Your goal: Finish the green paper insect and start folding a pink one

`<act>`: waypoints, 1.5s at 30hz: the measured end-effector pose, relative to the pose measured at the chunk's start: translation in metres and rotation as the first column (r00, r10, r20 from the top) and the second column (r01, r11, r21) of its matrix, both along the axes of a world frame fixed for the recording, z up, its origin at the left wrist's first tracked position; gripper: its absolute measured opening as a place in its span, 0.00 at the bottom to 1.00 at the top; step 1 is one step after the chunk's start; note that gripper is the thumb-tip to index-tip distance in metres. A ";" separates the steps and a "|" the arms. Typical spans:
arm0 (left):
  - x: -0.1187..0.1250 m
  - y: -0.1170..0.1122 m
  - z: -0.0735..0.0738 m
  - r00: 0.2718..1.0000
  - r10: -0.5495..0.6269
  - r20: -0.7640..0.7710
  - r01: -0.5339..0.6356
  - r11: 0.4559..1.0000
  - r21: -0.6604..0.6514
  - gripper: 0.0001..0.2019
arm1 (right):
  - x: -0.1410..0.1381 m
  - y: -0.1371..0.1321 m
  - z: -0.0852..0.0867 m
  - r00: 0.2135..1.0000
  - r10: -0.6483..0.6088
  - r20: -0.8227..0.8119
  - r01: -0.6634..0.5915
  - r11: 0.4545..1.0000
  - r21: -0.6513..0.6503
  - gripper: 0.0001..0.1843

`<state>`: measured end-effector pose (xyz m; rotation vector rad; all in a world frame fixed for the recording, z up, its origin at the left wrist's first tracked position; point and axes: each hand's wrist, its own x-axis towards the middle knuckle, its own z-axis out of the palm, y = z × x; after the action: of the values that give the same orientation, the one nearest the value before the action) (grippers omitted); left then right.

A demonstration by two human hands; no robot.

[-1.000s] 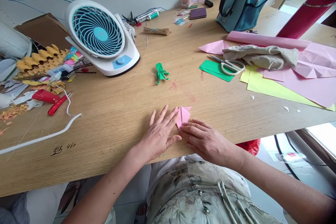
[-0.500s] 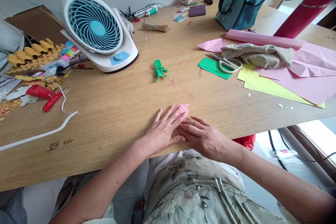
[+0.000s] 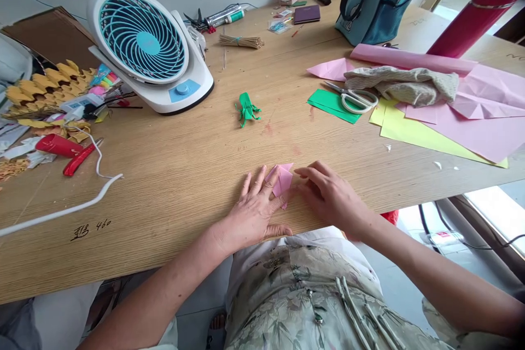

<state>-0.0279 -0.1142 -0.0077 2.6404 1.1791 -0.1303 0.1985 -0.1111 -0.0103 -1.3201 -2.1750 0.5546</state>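
Observation:
A small folded piece of pink paper (image 3: 283, 181) lies flat near the table's front edge. My left hand (image 3: 259, 209) rests flat with fingers spread, its fingertips over the left side of the paper. Part of the paper is hidden under those fingers. Just right of the paper is my right hand (image 3: 328, 192), raised a little with its fingers curled. Thumb and fingertips are partly hidden, so whether it pinches anything does not show. Farther back on the table stands a green origami insect (image 3: 246, 109).
Scissors (image 3: 358, 100) lie on green paper (image 3: 330, 105) at the right, beside yellow sheets (image 3: 426, 141), pink sheets (image 3: 492, 139) and a grey cloth glove (image 3: 410, 85). A white fan (image 3: 192, 87) stands at left behind a white cable (image 3: 61, 217). A teal bag (image 3: 377, 8) is behind.
My right hand has lifted off the paper and moved right, its fingers curling. My left hand has spread its fingers and stays on the paper, more of which now shows.

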 end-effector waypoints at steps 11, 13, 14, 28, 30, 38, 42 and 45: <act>0.001 -0.002 -0.001 0.999 -0.012 0.039 0.011 1.000 0.014 0.49 | -0.037 0.028 0.024 0.901 -0.099 0.423 0.180 0.971 -0.157 0.10; 0.002 -0.004 -0.001 0.999 0.015 0.038 -0.015 1.000 -0.002 0.47 | -0.038 0.027 0.023 0.901 -0.105 0.421 0.184 0.971 -0.153 0.09; 0.003 -0.004 0.000 0.999 0.030 0.033 -0.030 1.000 -0.010 0.46 | -0.038 0.027 0.022 0.902 -0.108 0.418 0.187 0.970 -0.154 0.09; 0.001 -0.006 -0.002 0.997 0.037 0.062 -0.037 0.999 0.004 0.44 | -0.019 0.030 -0.002 0.951 0.302 0.065 -0.308 0.941 0.137 0.17; -0.001 -0.007 -0.002 0.996 0.029 0.079 -0.030 0.999 0.014 0.42 | -0.016 0.029 -0.004 0.937 0.336 0.091 -0.345 0.932 0.111 0.19; -0.009 -0.021 -0.007 0.995 0.054 0.088 -0.064 0.992 0.113 0.36 | -0.015 0.024 -0.002 0.919 0.343 0.196 -0.369 0.922 0.118 0.15; -0.006 -0.026 -0.007 0.997 0.073 0.019 -0.075 0.990 0.119 0.39 | -0.016 0.024 -0.002 0.923 0.338 0.183 -0.361 0.926 0.113 0.14; -0.002 -0.027 -0.003 0.994 0.102 -0.026 -0.097 0.986 0.133 0.43 | -0.017 0.023 -0.002 0.926 0.336 0.170 -0.358 0.927 0.115 0.13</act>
<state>-0.0296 -0.1410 -0.0110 2.6942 1.3725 -0.0804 0.1815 -0.0881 -0.0128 -0.9276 -2.5423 0.4309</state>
